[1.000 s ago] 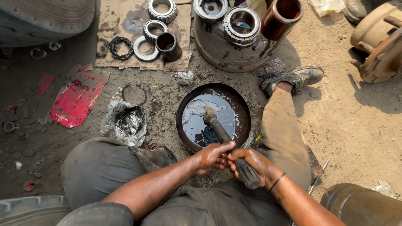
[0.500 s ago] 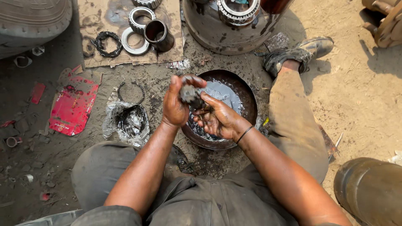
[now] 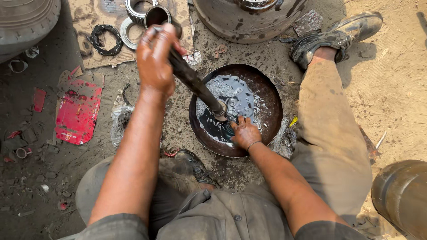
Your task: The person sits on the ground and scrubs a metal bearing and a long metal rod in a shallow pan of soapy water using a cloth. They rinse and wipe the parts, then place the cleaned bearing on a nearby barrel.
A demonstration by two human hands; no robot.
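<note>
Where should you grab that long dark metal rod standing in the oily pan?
Probably the dry upper end of the rod, from above, where the left hand wraps it. It leans up out of the pan; its lower end sits in black oil by the right hand, likely slippery.

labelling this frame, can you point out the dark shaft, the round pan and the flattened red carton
dark shaft point(image 3: 195, 84), head view, on the middle of its length, below the left hand.
round pan point(image 3: 267, 91), head view, on its bare rusty right wall.
flattened red carton point(image 3: 78, 111), head view, on its flat red face.
</note>
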